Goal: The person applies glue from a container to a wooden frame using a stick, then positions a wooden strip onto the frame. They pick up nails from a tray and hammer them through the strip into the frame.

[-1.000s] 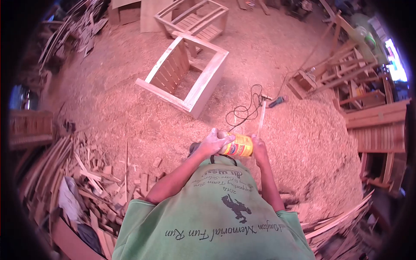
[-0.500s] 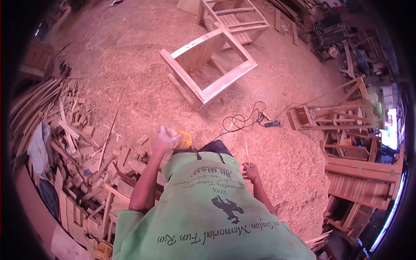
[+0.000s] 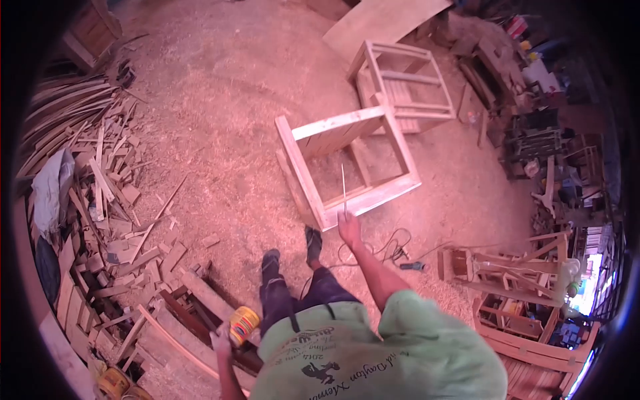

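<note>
At my left side, my left hand (image 3: 222,339) is wrapped round a yellow tub (image 3: 245,324) with dark print, which tilts over the wood scraps. My right hand (image 3: 348,229) reaches forward, fingers closed on the lower end of a thin pale stick (image 3: 344,188). The stick points away from me and overlaps the opening of a wooden furniture frame (image 3: 373,198). My right fingers are close to the near rail of this frame, which lies on the floor just beyond my feet.
A second slatted wooden frame (image 3: 413,77) stands behind the first. Offcuts (image 3: 107,193) are heaped at left. A cable leads to a dark power tool (image 3: 413,266) on the shavings-strewn floor. Wooden furniture (image 3: 527,267) stands at right, and more yellow tubs (image 3: 115,383) sit at lower left.
My right hand has swung forward with the stick, up to the frame. My left hand has lowered the yellow tub towards my side. The view has shifted, showing my feet nearer the frame.
</note>
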Demonstrator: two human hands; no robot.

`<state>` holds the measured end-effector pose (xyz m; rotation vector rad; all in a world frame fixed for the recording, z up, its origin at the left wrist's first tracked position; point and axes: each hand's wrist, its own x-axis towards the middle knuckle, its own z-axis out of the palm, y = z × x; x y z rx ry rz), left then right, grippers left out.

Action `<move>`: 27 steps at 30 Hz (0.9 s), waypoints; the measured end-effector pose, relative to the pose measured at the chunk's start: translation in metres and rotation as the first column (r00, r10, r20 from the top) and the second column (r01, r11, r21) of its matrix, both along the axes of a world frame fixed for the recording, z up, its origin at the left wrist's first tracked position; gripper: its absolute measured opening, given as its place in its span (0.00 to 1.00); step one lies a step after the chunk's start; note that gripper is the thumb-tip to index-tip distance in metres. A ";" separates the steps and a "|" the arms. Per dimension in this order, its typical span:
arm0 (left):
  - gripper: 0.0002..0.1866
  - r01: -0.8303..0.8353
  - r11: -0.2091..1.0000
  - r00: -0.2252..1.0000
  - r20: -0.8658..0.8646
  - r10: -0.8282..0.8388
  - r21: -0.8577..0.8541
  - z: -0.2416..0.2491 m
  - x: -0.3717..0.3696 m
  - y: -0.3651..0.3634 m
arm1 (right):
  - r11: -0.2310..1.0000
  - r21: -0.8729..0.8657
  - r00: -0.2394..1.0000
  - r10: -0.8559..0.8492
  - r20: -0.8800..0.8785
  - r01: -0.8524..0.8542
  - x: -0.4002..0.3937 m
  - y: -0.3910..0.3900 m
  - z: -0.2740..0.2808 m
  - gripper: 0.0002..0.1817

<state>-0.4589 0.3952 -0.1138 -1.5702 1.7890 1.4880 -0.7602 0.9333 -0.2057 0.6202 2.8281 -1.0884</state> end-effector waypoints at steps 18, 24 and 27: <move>0.46 -0.545 0.833 0.827 0.221 0.517 0.092 0.068 0.183 0.196 | 0.528 -0.727 0.890 -0.148 0.431 0.440 -0.148 -0.032 -0.123 0.35; 0.55 -0.410 0.912 0.884 0.259 0.389 0.029 0.081 0.163 0.146 | 0.444 -0.817 0.927 -0.106 0.360 0.368 -0.182 -0.008 -0.064 0.28; 0.53 -0.405 0.914 0.864 0.319 0.389 -0.020 0.068 0.160 0.124 | 0.558 -0.753 0.933 -0.132 0.336 0.350 -0.206 0.002 0.047 0.33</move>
